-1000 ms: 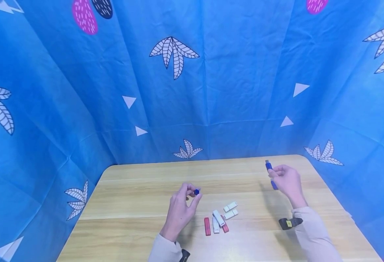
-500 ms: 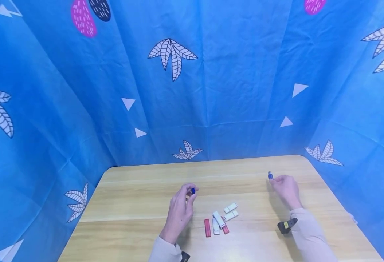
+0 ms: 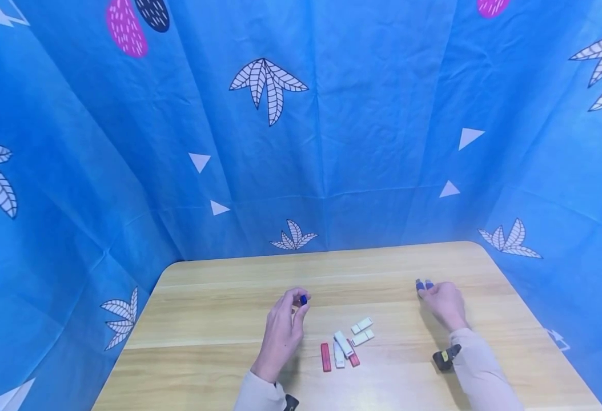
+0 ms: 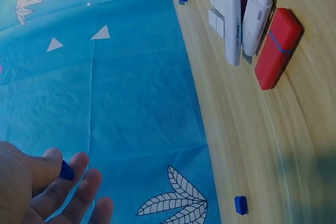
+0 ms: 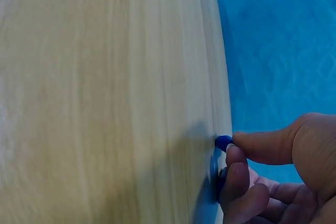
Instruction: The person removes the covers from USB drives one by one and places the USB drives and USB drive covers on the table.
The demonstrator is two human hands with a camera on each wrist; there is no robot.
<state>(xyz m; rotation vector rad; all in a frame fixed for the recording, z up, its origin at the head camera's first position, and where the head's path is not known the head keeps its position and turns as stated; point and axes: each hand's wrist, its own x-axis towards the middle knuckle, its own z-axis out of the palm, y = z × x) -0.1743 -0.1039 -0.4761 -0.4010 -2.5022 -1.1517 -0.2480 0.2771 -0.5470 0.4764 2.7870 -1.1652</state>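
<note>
My left hand (image 3: 282,325) pinches a small blue USB stick cap (image 3: 303,299) between thumb and fingertips; the cap (image 4: 66,171) also shows in the left wrist view. At the right back of the table, my right hand (image 3: 444,302) pinches a blue USB stick (image 3: 420,285), low at the tabletop with its metal plug pointing away. Right beside it is a second blue USB stick (image 3: 429,283), partly covered by the fingers. In the right wrist view, the pinched stick (image 5: 224,142) shows only its end. Another blue cap (image 4: 241,204) lies on the wood in the left wrist view.
Mid-table, white USB sticks (image 3: 362,325) and red USB sticks (image 3: 325,357) lie in a loose group, one white stick (image 3: 342,344) overlapping others. A blue patterned curtain (image 3: 321,142) hangs behind and beside the wooden table (image 3: 219,302).
My right hand has come down toward the table with the blue USB stick, now side by side with the other blue one. The left hand still holds its cap, nearly unmoved.
</note>
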